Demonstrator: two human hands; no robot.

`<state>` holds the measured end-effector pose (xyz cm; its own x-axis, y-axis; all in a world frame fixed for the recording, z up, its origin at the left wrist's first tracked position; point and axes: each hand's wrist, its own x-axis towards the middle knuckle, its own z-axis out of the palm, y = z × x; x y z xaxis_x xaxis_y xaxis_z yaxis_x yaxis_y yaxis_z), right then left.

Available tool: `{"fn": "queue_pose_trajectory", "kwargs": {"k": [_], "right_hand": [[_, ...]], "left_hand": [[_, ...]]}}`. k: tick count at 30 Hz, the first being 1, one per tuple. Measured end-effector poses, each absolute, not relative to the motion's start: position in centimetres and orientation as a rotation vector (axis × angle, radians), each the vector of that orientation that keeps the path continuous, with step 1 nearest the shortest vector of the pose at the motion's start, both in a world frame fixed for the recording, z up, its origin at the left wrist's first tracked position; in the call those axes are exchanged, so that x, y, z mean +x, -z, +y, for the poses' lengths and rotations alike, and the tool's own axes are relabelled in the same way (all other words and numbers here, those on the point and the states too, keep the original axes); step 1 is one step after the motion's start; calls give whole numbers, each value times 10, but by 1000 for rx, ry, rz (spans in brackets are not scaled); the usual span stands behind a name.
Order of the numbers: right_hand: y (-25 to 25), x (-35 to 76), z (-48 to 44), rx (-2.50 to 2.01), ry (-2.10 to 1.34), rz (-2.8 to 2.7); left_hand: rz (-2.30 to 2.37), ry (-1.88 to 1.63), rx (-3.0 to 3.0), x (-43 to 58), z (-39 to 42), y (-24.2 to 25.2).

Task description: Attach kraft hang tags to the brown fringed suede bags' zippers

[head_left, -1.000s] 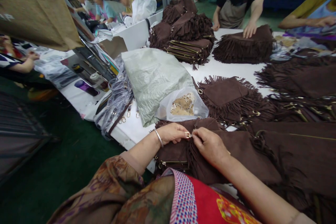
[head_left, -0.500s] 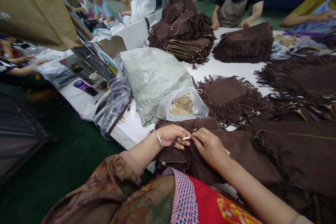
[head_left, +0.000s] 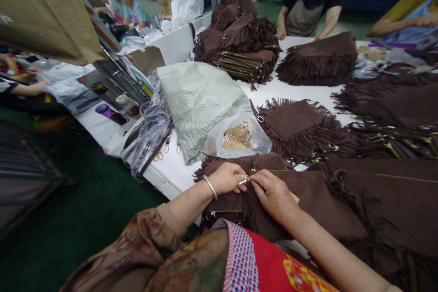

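Note:
A small gold metal clasp (head_left: 244, 179) sits between my hands, above a dark brown fringed bag (head_left: 227, 203) with a gold zipper. My left hand (head_left: 227, 178), with a silver bangle at the wrist, is closed on the clasp with thumb and fingers. From the other side my right hand (head_left: 272, 191) pinches close to the clasp's ring; its fingertips press on something too small to make out. A beige tag (head_left: 294, 198) shows partly behind the right hand. More brown bag panels (head_left: 321, 196) lie under and beyond that hand.
A clear plastic bag of tan tags with strings (head_left: 239, 139) lies ahead, against a grey-green plastic sheet (head_left: 201, 100). Stacks of fringed bags (head_left: 239, 36) stand at the back. Straps with gold hooks (head_left: 167, 147) lie left. A co-worker (head_left: 308, 9) stands across the table.
My left hand has closed its fingers further around the clasp, which now shows shorter and more tilted. My right hand stays nearly in place. The co-worker opposite has shifted at the stack.

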<state>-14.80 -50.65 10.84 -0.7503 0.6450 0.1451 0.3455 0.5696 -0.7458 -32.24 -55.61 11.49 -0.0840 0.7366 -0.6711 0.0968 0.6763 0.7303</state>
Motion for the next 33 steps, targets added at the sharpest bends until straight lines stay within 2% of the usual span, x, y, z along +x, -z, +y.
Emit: {"fn": "queue_pose_trajectory", "kwargs": {"k": [5, 8, 10, 13, 16, 19, 25, 28, 31, 33], "right_hand": [[-101, -147, -507, -793, -1028, -2470], [-102, -144, -505, -841, -847, -2620], [-106, -140, -504, -837, -692, -2753], [-112, -133, -501, -806, -613, -2831], [-112, -127, -498, -810, -744, -2788], [-107, -122, -495, -915, -923, -2686], [-114, -123, -489, -1076, -1451, -2354], [-121, -133, -488, -1092, -1697, -2110], [-125, -146, -491, -1151, -1780, -1990], [-126, -154, -494, -1129, -1702, -2010]], "left_hand": [[1810, -590, 1190, -326, -559, -116], [1986, -663, 1357, -329, -559, -122], [2029, -784, 1306, -330, -557, -126], [1822, -965, 917, -329, -551, -129], [1561, -1081, 616, -327, -548, -129], [1582, -1049, 702, -327, -550, -129], [1867, -426, 1529, -339, -560, -140], [1894, -226, 1724, -341, -563, -148], [1879, -318, 1640, -339, -562, -157], [1846, -418, 1452, -336, -562, -163]]}}
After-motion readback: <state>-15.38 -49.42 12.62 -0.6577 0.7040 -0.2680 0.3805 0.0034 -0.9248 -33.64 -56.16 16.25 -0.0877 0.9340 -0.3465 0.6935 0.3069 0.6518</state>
